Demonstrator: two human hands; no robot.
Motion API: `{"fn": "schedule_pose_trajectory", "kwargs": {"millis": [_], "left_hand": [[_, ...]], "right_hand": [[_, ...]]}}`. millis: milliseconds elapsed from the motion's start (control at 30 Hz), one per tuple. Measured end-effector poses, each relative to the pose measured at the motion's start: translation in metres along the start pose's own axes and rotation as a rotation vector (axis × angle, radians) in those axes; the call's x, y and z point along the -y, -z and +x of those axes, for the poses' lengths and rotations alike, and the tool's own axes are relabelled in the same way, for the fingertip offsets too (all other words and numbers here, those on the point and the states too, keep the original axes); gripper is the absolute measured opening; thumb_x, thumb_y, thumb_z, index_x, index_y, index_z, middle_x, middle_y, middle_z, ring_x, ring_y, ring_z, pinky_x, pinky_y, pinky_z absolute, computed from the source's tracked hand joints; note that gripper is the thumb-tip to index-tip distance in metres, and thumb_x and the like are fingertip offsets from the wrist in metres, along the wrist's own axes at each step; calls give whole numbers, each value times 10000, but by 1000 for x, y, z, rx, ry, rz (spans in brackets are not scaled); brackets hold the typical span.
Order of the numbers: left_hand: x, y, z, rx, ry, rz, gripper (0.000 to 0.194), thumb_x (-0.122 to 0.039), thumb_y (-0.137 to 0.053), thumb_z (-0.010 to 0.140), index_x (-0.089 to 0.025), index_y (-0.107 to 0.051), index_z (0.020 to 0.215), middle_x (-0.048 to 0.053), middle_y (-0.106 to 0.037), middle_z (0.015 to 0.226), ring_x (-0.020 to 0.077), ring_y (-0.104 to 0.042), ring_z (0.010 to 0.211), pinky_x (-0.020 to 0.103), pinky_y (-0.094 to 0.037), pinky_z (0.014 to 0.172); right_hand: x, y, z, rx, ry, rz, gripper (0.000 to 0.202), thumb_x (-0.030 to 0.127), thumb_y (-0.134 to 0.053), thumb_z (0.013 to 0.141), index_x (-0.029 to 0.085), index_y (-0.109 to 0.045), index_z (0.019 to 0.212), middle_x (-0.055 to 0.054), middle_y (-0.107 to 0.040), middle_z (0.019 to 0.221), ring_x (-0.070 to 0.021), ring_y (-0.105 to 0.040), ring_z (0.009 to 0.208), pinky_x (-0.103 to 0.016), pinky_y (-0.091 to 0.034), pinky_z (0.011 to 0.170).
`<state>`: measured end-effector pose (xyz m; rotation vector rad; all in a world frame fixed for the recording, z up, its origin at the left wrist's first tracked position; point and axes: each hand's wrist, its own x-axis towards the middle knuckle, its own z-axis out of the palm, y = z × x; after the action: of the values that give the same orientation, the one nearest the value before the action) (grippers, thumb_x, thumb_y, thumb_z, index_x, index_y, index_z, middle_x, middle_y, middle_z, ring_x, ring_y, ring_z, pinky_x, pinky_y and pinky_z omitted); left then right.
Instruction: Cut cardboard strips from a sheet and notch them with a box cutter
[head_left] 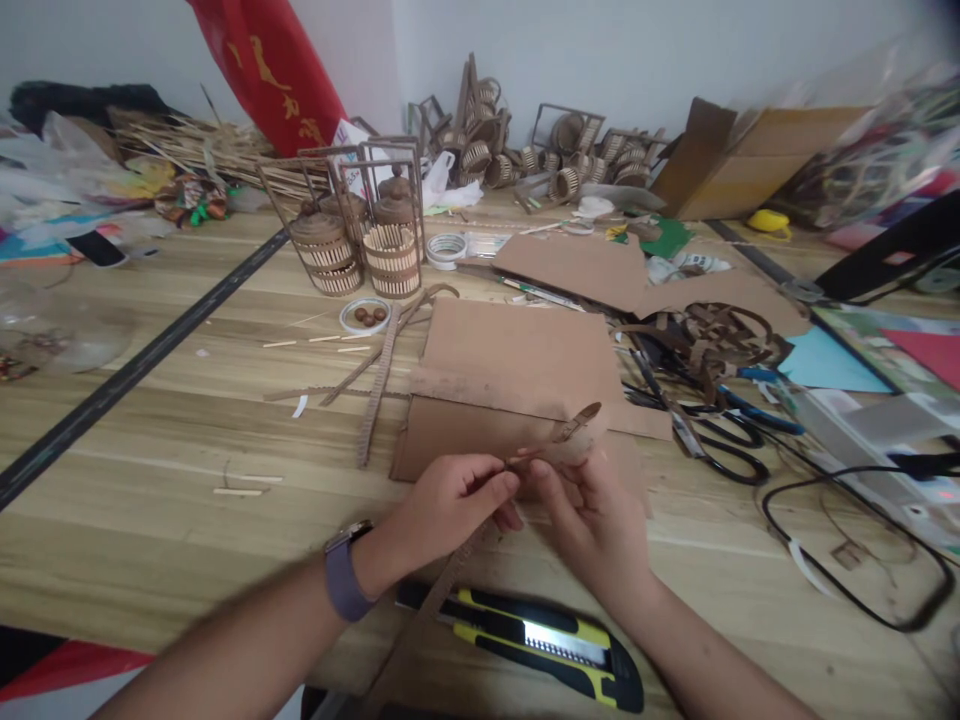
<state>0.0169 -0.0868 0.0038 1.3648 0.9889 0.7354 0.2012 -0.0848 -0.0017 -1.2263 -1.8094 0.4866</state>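
Observation:
My left hand point(442, 510), with a watch on the wrist, pinches a thin brown cardboard strip point(581, 422) between thumb and fingers. Close beside it, my right hand point(600, 525) grips the same strip, whose curled end sticks up above the fingers. The strip's tail hangs below my left hand toward the table's front edge. Part of it is hidden by my fingers. Under and beyond the hands lie flat cardboard pieces point(517, 345). A yellow and black utility knife point(555, 645) rests on the table just below my hands.
Small slatted buckets point(326, 255) in frames stand at back left, near a tape roll with brown balls point(369, 317). More little buckets point(570, 165) are heaped by the wall. Scissors point(720, 440), a tangle of brown strips point(712, 345) and a black cable point(765, 515) lie at right.

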Motion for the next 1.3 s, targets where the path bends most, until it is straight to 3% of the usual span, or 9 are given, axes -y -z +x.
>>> {"fn": "schedule_pose_trajectory", "kwargs": {"millis": [133, 233, 333, 467, 600, 733, 833, 1033, 1300], "left_hand": [[-1, 0, 0, -11, 20, -1, 393, -482, -511, 970, -156, -639, 790, 61, -746, 755, 163, -702, 700, 259, -532, 679], [-5, 1, -2, 3, 20, -3, 367, -452, -530, 961, -153, -644, 782, 68, -750, 766, 169, -711, 732, 265, -541, 700], [-7, 2, -3, 6, -2, -55, 371, -464, -532, 966, -131, -664, 869, 87, -756, 793, 169, -716, 751, 270, -550, 723], [-2, 3, 0, -19, 11, -193, 481, -598, -543, 939, -124, -614, 969, 66, -723, 711, 138, -663, 589, 247, -522, 594], [3, 1, 0, -24, 4, -262, 539, -653, -605, 885, -167, -486, 1085, 9, -699, 680, 104, -589, 470, 209, -445, 484], [3, 0, -2, -8, -20, -214, 486, -648, -582, 904, -202, -421, 1010, -15, -686, 668, 77, -526, 406, 185, -383, 429], [2, -2, -2, 15, -22, -206, 472, -632, -604, 898, -203, -415, 951, -18, -675, 659, 65, -511, 403, 172, -363, 420], [-14, -4, -8, 89, 89, -263, 471, -591, -626, 888, -174, -467, 1038, 21, -700, 761, 72, -559, 454, 188, -398, 460], [-47, 5, -41, 169, 90, -84, 136, -268, -594, 939, -155, -661, 975, -1, -664, 799, 70, -571, 668, 179, -438, 622]], "right_hand": [[2, 0, 1, 29, -63, 47, 169, 412, -611, 916, 259, -682, 916, -61, -762, 849, -231, -715, 827, -348, -566, 683], [-2, -3, 6, 72, -280, 350, 225, 465, -589, 927, 246, -641, 926, -45, -749, 774, -212, -706, 705, -349, -565, 643], [-9, -4, 16, -13, -441, 624, 215, 447, -563, 941, 240, -619, 939, -16, -732, 736, -190, -691, 683, -362, -567, 700], [-12, 1, 23, -89, -379, 553, 94, 326, -626, 877, 233, -619, 888, -28, -749, 913, -175, -687, 849, -329, -536, 779], [-3, 5, 20, 34, -365, 529, 126, 344, -630, 857, 241, -556, 862, 46, -623, 681, -112, -528, 556, -239, -425, 521], [5, 3, 18, 280, -424, 492, 311, 511, -659, 837, 222, -620, 944, 34, -607, 673, -137, -556, 603, -271, -456, 559], [8, 0, 18, 404, -436, 603, 389, 587, -684, 816, 209, -608, 768, 27, -582, 637, -131, -539, 590, -278, -451, 572], [0, 3, 27, 90, -546, 822, 418, 537, -742, 794, 224, -492, 672, 93, -364, 512, -82, -300, 465, -237, -235, 442], [-11, 10, 41, -93, -518, 899, 459, 492, -801, 724, 228, -435, 641, 104, -314, 524, -64, -252, 456, -221, -245, 434]]}}
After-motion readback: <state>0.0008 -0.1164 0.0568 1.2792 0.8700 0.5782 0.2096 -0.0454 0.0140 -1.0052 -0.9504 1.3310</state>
